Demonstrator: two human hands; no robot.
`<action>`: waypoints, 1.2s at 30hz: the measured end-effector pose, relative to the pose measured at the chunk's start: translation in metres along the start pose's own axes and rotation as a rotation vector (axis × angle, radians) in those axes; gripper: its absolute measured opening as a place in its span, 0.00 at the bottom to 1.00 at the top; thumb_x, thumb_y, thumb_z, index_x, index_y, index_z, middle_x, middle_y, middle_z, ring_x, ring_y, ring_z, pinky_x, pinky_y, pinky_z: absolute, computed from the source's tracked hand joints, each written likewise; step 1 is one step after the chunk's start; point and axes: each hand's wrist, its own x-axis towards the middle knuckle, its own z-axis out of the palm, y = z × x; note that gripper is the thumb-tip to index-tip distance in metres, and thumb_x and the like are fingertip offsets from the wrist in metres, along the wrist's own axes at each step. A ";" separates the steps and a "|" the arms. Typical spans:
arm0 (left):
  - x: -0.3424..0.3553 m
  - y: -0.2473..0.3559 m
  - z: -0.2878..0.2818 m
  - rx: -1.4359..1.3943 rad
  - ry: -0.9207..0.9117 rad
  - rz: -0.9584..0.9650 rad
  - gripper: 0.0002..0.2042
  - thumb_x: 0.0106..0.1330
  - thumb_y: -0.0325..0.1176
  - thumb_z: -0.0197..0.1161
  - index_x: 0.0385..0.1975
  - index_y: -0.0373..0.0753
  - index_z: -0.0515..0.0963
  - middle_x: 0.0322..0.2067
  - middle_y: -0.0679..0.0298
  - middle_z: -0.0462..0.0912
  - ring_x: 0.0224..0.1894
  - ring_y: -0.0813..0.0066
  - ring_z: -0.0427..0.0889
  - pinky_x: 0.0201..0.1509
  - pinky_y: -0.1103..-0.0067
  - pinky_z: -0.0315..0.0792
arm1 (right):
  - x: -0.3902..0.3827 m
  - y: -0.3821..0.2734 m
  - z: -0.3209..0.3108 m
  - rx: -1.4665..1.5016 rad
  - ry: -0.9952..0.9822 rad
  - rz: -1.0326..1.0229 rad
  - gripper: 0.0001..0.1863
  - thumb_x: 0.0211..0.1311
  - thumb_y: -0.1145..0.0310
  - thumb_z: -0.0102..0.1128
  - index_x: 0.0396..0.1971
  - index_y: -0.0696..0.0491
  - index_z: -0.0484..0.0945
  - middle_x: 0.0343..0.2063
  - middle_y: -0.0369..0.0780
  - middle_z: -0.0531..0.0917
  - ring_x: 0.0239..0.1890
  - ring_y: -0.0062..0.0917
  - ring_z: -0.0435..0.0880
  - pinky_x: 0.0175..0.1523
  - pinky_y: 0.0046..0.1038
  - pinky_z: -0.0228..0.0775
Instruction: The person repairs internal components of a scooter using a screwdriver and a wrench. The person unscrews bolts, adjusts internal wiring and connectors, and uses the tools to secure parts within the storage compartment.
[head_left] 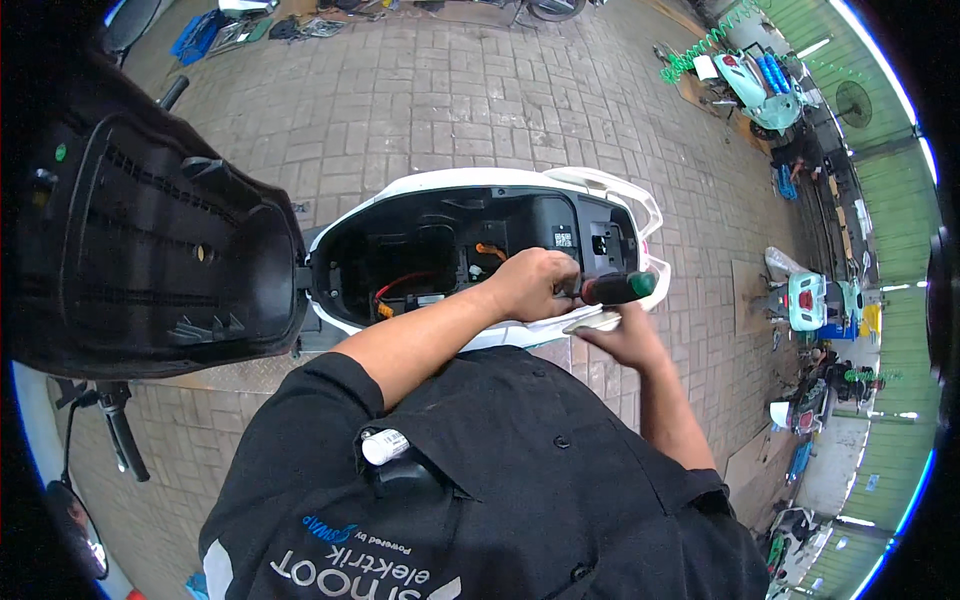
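My left hand [540,284] is over the near right edge of an open scooter's storage compartment [455,225], its fingers closed round the front end of a screwdriver [622,289]. The dark handle with a green end sticks out to the right, lying roughly level. Just below the handle is my right hand [632,340], beside the white tail of the scooter. Its thumb stretches left, while the other fingers are partly hidden behind the handle and slightly blurred. The screwdriver's tip is hidden by my left hand.
On the left the black seat [190,250] is swung up. Orange connectors [490,250] and a red cable [395,285] lie inside the compartment. White grab rails [610,190] stick out at the right end. Mint-green scooters [808,302] stand farther right.
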 end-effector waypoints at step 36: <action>-0.015 0.031 -0.014 0.021 0.051 -0.119 0.21 0.54 0.33 0.72 0.48 0.38 0.78 0.43 0.53 0.81 0.47 0.52 0.80 0.56 0.66 0.72 | 0.084 0.026 0.037 -0.274 -0.430 -0.502 0.11 0.60 0.70 0.56 0.41 0.54 0.80 0.43 0.50 0.83 0.46 0.46 0.82 0.52 0.43 0.75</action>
